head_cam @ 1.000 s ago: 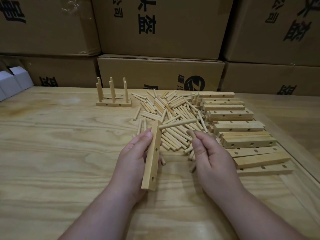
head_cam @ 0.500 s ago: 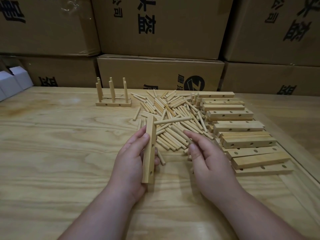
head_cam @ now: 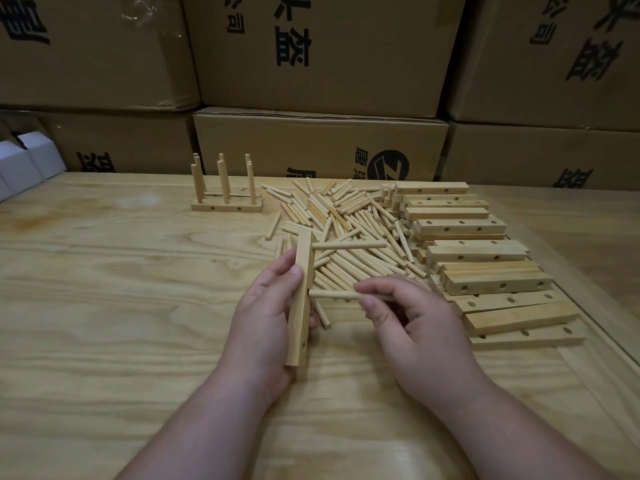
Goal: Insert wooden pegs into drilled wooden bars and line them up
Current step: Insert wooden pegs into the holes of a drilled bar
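On the table, upright bar, pegs jutting sideways rightward.

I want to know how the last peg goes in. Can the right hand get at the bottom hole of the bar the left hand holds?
Probably yes. The bottom hole faces the right hand with nothing in between, but that hand is pinching a peg at the middle hole.

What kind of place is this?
Probably a small workshop or packing room. Printed cartons are stacked behind a wooden table that holds loose pegs, drilled bars and one finished rack.
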The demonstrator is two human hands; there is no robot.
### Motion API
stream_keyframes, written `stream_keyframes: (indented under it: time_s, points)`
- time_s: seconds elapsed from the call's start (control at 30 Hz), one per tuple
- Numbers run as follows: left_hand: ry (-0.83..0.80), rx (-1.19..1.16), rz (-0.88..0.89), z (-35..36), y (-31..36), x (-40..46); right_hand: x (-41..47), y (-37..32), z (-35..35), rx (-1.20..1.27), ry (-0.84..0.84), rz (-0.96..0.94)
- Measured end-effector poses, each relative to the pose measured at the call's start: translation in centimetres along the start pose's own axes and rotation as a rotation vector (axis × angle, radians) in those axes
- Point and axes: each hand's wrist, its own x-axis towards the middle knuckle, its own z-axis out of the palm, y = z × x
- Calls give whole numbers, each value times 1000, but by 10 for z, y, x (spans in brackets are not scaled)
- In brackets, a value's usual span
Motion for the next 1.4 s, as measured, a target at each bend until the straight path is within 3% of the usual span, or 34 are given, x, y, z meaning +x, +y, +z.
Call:
stream_keyframes:
  time_s: [0.47, 0.93, 1.13, 1.4]
  points:
    - [-9, 75, 13, 3, 1, -3, 0, 1, -1, 23, 26, 3]
    - [1, 29, -4, 2, 2, -2, -1, 3, 1, 96, -128, 151]
    - [9, 38, -3, 3, 2, -4, -3, -2, 0, -32, -192, 61]
    - [-17, 30, -4, 6, 4, -6, -1, 0, -2, -51, -100, 26]
